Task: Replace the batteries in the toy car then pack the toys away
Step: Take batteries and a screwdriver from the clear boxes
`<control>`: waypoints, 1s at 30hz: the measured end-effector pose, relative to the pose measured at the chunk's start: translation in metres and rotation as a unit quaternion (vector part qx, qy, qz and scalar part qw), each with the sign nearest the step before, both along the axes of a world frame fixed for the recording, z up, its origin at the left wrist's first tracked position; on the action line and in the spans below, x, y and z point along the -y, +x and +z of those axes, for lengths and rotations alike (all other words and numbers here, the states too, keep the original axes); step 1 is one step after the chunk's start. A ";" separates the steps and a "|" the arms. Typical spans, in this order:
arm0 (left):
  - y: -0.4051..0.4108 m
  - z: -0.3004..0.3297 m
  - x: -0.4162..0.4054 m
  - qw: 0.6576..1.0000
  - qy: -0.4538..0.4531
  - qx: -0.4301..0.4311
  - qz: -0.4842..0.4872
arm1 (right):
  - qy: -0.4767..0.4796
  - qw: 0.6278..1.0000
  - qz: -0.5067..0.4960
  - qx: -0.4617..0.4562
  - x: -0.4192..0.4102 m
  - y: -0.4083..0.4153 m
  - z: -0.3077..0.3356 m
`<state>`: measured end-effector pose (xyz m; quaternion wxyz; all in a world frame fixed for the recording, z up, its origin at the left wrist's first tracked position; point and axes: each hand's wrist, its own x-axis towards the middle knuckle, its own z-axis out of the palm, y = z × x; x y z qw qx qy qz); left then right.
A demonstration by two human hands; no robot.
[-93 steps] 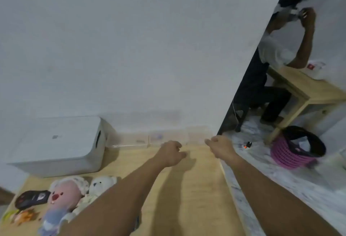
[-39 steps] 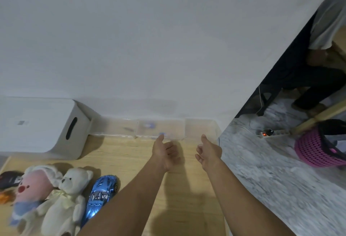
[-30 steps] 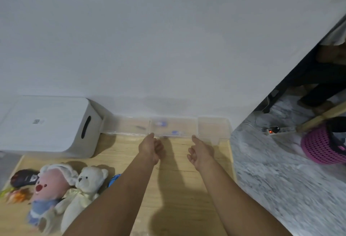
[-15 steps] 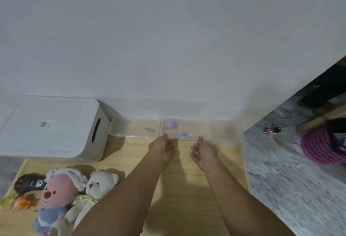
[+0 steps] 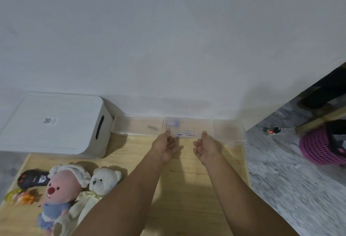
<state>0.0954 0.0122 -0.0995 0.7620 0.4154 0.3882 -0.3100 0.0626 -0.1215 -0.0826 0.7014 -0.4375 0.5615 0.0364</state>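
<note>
Both hands reach to the middle of the frame, where three clear plastic trays stand in a row against the wall at the far edge of the wooden table (image 5: 187,179). The left hand (image 5: 164,145) and the right hand (image 5: 206,146) sit at the two front corners of the middle tray (image 5: 189,123), thumbs up at its rim and fingers curled beneath; contact looks likely, but whether either hand actually grips the tray cannot be told. The tray holds small blue items, probably the batteries and a tool, too blurred to identify. The toy car is not visible; it may be hidden behind the left forearm. At lower left lie a pink plush toy (image 5: 60,185), a white teddy bear (image 5: 102,181) and a black toy (image 5: 32,177); a white storage box (image 5: 56,123) stands at left. The step in hand appears to be fetching the battery supplies, so the task is at an early stage. The next move calls for an even two-handed pull to bring the tray forward level, so that its loose contents do not slide out and the neighbouring trays stay put.
</note>
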 end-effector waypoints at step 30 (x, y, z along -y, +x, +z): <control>0.034 -0.002 -0.132 0.983 0.153 0.007 0.106 | 0.060 0.982 0.178 -0.007 -0.136 0.033 -0.010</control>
